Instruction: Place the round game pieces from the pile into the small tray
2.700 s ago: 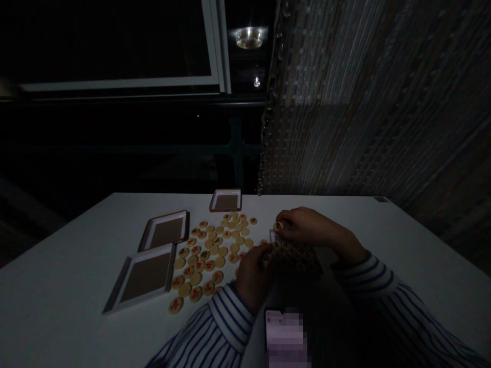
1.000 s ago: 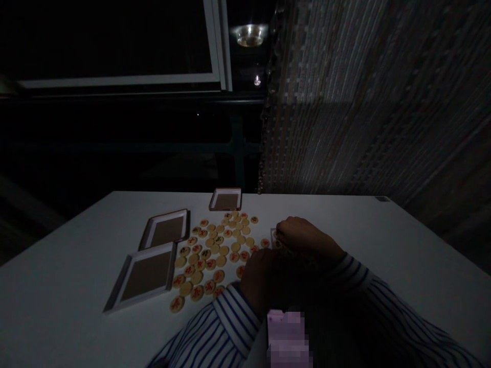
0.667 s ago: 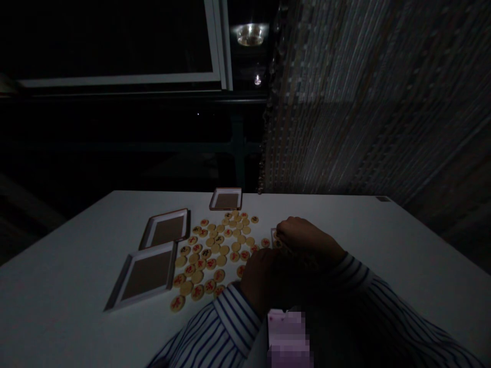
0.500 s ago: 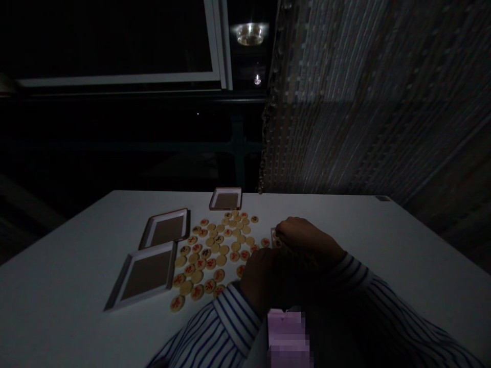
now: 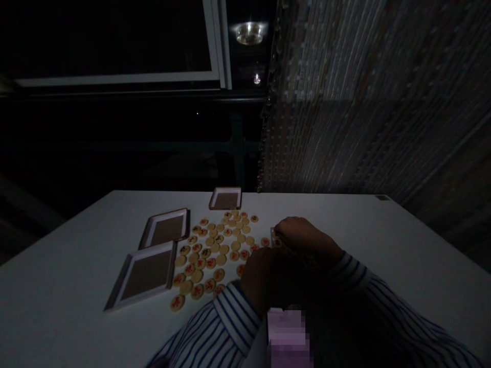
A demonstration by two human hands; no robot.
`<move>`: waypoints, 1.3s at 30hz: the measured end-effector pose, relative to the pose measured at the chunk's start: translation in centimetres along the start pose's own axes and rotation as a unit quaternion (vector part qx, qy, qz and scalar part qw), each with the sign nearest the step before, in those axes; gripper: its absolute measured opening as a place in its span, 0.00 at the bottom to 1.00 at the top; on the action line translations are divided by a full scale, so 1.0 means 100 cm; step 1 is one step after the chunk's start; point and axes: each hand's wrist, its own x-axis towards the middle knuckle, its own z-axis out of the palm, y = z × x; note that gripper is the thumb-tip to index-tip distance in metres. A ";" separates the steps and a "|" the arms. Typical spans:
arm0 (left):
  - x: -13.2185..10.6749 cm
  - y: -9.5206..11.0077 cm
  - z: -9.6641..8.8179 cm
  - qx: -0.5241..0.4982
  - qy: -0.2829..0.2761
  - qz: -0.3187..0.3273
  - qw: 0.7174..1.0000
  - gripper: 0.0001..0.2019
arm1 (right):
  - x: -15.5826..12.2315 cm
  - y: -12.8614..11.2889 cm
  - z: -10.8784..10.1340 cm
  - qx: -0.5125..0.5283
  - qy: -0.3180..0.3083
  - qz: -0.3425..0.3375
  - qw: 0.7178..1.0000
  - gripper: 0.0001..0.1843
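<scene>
My right hand point(image 5: 307, 239) is closed, fingers curled down over the corner of a pale-rimmed tray point(image 5: 272, 234) that shows some round pieces. Close by on its left, my left hand point(image 5: 258, 276) is also closed, knuckles up, and its fingertips are lost in dark shadow. What either hand grips cannot be made out. To the left of both hands lie many round wooden Chinese chess pieces point(image 5: 210, 263), loosely spread. Some show red or black characters and others are plain side up.
Two shallow trays, a nearer one point(image 5: 148, 276) and a farther one point(image 5: 165, 229), lie left of the pieces. A smaller tray point(image 5: 225, 199) is near the back edge of the white table point(image 5: 387, 266). A bead curtain point(image 5: 337, 102) hangs behind, and a pixelated pink patch point(image 5: 288, 337) lies below my hands.
Almost nothing differs. Both hands keep their places over the tray, and the view has shifted very slightly.
</scene>
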 end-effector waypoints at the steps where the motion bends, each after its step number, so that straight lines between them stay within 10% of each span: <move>1: 0.000 0.000 0.000 -0.001 0.002 0.000 1.000 0.14 | 0.000 0.000 0.000 0.000 0.001 -0.001 1.000 0.12; 14: -0.004 0.005 -0.007 -0.016 0.020 -0.011 1.000 0.12 | -0.002 0.006 0.001 0.011 0.028 -0.018 0.999 0.12; 25: -0.012 -0.011 -0.020 -0.038 0.213 -0.061 0.974 0.16 | -0.012 0.019 -0.033 0.030 0.105 0.038 0.993 0.16; 39: -0.001 -0.042 -0.083 -0.004 0.246 -0.158 0.956 0.18 | -0.026 0.016 -0.052 0.071 0.147 0.038 0.986 0.16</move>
